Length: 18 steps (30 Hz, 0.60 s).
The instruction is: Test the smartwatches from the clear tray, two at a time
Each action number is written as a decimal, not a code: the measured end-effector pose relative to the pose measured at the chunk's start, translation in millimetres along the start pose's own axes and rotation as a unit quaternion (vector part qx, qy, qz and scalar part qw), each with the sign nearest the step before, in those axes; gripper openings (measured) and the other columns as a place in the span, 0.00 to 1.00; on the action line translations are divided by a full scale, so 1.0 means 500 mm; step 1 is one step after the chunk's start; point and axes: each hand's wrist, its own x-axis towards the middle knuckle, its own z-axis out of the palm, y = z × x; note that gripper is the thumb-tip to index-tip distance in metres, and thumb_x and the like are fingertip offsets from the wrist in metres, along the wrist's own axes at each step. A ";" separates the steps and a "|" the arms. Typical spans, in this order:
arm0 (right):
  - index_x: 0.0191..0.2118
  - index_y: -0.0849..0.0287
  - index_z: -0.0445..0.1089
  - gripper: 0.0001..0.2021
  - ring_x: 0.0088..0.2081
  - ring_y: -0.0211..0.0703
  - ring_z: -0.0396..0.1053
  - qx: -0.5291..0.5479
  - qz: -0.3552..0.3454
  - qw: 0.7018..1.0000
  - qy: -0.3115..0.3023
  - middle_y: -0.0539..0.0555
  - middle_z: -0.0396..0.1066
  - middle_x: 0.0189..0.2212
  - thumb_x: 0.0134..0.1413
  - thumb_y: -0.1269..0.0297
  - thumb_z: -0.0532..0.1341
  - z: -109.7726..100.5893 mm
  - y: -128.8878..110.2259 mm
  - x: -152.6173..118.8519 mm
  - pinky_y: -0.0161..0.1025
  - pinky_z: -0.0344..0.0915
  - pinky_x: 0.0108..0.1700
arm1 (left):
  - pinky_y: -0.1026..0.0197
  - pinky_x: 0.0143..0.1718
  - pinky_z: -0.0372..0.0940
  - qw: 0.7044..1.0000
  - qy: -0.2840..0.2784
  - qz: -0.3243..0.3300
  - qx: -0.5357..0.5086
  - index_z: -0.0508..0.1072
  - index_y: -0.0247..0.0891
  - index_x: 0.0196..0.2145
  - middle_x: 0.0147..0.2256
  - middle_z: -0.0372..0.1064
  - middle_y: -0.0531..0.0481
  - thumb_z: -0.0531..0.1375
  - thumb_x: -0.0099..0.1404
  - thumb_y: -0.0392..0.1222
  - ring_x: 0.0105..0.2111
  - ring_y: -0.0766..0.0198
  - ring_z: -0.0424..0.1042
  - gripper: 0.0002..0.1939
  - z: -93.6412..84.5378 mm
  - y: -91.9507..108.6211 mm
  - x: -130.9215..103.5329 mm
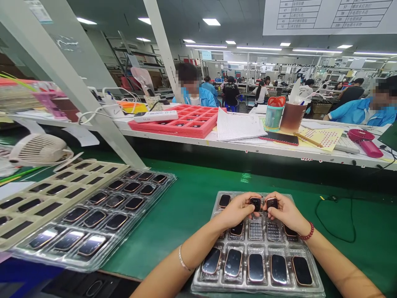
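Observation:
My left hand (243,209) is closed on a watch case (255,203) with a dark screen, its fingers round the edge. Close beside it, my right hand (283,210) pinches a second watch case (272,203). Both are held up over the back part of a clear plastic tray (314,285). Two pockets in the tray's middle row, just below my hands, hold no watch. Several watch cases lie in the front row, one of them a dark rounded rectangle (256,267). My hands and wrists partly cover the back and middle rows.
On the left of the green mat (155,219) lie another clear tray of watch cases (124,229) and a beige tray (89,167). A white fan (40,150) stands behind them. A shelf (192,142) with a red foam tray (198,131) crosses the back. A cable (353,221) lies at right.

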 end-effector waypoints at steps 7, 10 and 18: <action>0.39 0.57 0.62 0.12 0.29 0.38 0.67 -0.014 0.007 1.000 0.003 0.51 0.68 0.33 0.46 0.75 0.58 0.001 -0.008 0.000 0.36 0.66 0.30 | 0.65 0.30 0.60 1.000 -0.008 -0.008 -0.021 0.63 0.35 0.47 0.41 0.69 0.45 0.53 0.52 0.27 0.32 0.64 0.72 0.23 0.000 0.003 0.000; 0.40 0.57 0.62 0.12 0.29 0.38 0.67 -0.015 0.011 1.000 0.001 0.51 0.68 0.33 0.46 0.75 0.58 0.000 -0.007 0.000 0.36 0.66 0.30 | 0.65 0.30 0.60 0.999 -0.008 -0.005 -0.031 0.63 0.35 0.47 0.41 0.69 0.45 0.53 0.50 0.26 0.32 0.64 0.72 0.24 0.000 0.003 0.001; 0.39 0.58 0.62 0.09 0.26 0.37 0.66 -0.009 0.004 1.000 -0.004 0.51 0.68 0.31 0.50 0.70 0.58 -0.001 0.000 0.000 0.37 0.67 0.30 | 0.65 0.30 0.60 0.999 -0.001 -0.010 -0.037 0.64 0.35 0.46 0.38 0.69 0.46 0.53 0.50 0.27 0.32 0.65 0.72 0.23 0.000 -0.003 0.001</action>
